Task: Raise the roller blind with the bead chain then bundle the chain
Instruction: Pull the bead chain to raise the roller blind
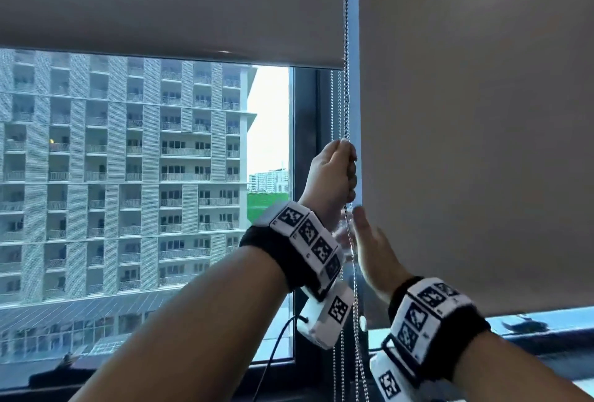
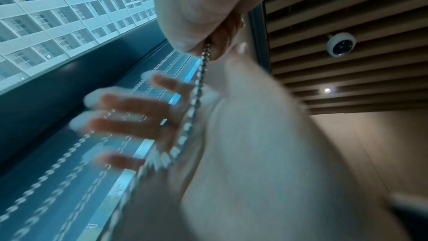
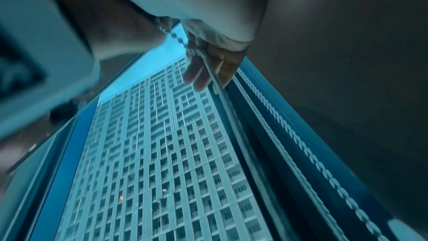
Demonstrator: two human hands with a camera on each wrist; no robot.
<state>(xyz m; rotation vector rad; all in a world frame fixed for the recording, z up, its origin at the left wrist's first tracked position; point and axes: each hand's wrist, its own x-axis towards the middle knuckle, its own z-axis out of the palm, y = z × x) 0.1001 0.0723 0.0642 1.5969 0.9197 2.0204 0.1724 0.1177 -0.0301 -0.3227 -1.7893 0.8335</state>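
A grey roller blind point(image 1: 160, 9) covers the top of the left window, its bottom bar high up. A metal bead chain point(image 1: 346, 48) hangs along the frame between the two blinds. My left hand point(image 1: 334, 173) is raised and grips this chain in a fist; the chain point(image 2: 197, 91) leaves the bottom of that fist point(image 2: 208, 6). Just below, my right hand point(image 1: 373, 247) has straight, spread fingers point(image 2: 129, 102) lying against the hanging chain point(image 3: 178, 38). The right wrist view shows those fingers point(image 3: 201, 69) uncurled.
A second blind point(image 1: 482, 112) on the right hangs much lower, close behind my right hand. Two more bead chains point(image 1: 336, 96) hang beside the dark window post point(image 1: 305, 144). The sill point(image 1: 546, 331) runs below. A dome camera point(image 2: 340, 44) sits on the slatted ceiling.
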